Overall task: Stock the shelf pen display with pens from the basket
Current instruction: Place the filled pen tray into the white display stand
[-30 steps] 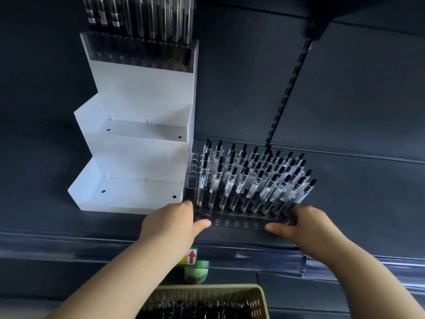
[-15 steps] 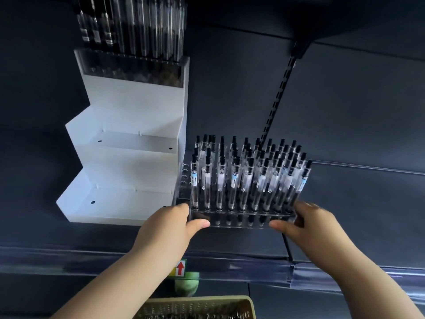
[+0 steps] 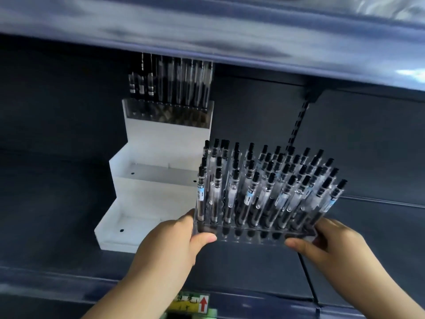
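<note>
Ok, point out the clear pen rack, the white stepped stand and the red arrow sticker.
clear pen rack (image 3: 253, 236): head view, front edge of its base.
white stepped stand (image 3: 165, 139): head view, upper riser panel.
red arrow sticker (image 3: 202, 304): head view, the arrow itself.

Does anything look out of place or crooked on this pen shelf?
The clear pen rack is off the white stepped stand, held by the left hand and right hand; its pens lean unevenly.

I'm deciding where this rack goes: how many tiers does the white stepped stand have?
3. The top tier carries a pen-filled clear rack; the middle tier and the bottom tier, each a step lower and nearer, hold no rack. None seems hidden.
</note>
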`<action>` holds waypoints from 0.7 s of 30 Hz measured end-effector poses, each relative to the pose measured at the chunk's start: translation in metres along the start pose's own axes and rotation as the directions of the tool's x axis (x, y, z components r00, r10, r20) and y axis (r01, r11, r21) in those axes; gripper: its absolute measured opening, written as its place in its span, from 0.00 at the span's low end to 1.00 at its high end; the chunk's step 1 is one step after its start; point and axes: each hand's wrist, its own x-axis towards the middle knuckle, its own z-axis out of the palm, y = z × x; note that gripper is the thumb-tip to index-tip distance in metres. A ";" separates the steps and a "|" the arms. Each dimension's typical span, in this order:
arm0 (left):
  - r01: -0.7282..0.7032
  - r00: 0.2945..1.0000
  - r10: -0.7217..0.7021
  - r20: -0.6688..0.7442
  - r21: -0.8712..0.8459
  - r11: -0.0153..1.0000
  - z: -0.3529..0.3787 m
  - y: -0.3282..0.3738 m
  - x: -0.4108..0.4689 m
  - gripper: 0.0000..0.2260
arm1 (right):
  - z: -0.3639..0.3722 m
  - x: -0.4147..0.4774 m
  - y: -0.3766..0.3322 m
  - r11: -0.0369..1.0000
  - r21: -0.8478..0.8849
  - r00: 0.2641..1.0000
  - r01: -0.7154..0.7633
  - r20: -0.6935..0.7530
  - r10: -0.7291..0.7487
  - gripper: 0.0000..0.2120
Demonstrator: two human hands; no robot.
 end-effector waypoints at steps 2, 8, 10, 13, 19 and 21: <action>0.004 1.000 -0.004 0.001 -0.026 1.000 -0.007 -0.003 -0.001 0.17 | 0.001 0.001 -0.006 1.000 0.017 1.000 0.012 -0.005 -0.012 0.20; 0.023 1.000 -0.023 -0.018 0.007 1.000 -0.019 -0.012 -0.002 0.19 | 0.006 0.004 -0.016 0.999 0.026 1.000 0.022 0.002 -0.022 0.21; 0.034 0.999 -0.033 -0.031 0.031 0.999 -0.024 -0.017 0.000 0.18 | 0.006 0.006 -0.023 0.999 0.030 0.999 0.034 -0.001 -0.034 0.21; 0.054 0.998 -0.051 -0.041 0.061 0.997 -0.037 -0.029 0.003 0.19 | 0.007 0.011 -0.038 0.996 0.057 0.998 0.069 -0.017 -0.068 0.21; 0.097 0.995 -0.095 -0.040 0.053 0.994 -0.076 -0.059 0.010 0.18 | 0.021 0.023 -0.082 0.972 0.167 0.986 0.166 -0.047 -0.160 0.20; 0.107 0.993 -0.105 -0.056 0.036 0.994 -0.086 -0.073 0.016 0.18 | 0.027 0.030 -0.097 0.962 0.185 0.979 0.203 -0.053 -0.196 0.21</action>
